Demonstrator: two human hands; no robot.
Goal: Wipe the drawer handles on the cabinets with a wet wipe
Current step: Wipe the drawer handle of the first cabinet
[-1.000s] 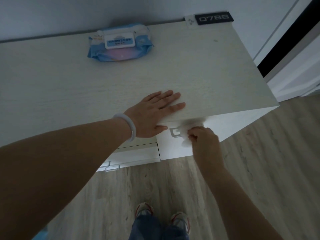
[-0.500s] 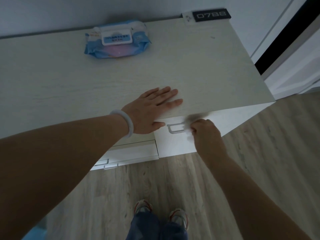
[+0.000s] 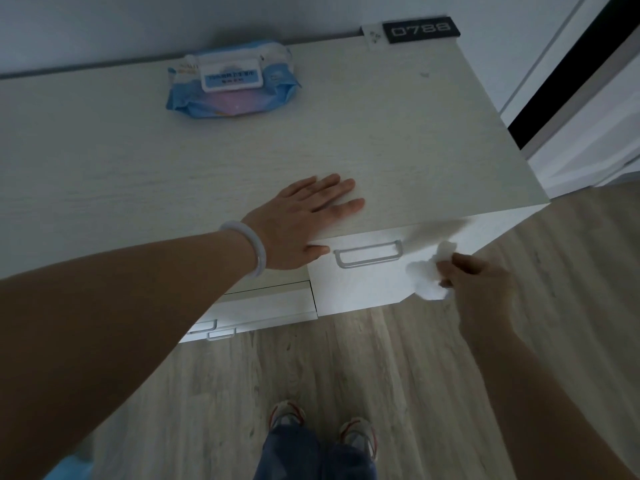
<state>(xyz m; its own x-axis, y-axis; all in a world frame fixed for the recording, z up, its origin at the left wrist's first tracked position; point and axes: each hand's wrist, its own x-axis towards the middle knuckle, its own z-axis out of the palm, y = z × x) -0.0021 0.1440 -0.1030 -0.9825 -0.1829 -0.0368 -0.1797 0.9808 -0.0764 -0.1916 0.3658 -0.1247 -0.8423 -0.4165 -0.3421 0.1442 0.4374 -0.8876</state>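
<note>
Head view: the left hand lies flat and open on the counter, likely bracing the person. The right hand pinches 1 crumpled wet wipe, just right of the top drawer handle, not touching it. 3 handles show; 2 lower handles look unwiped. 1 wipe pack rests behind.

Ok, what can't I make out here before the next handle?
- Lower drawer handles, head view: small, partly hidden behind the left forearm.
- Wipes pack label: too blurred to read.
- Wet wipe: crumpled in the right hand, soiling unreadable.
- Top handle: cleanliness unclear in dim light.
</note>
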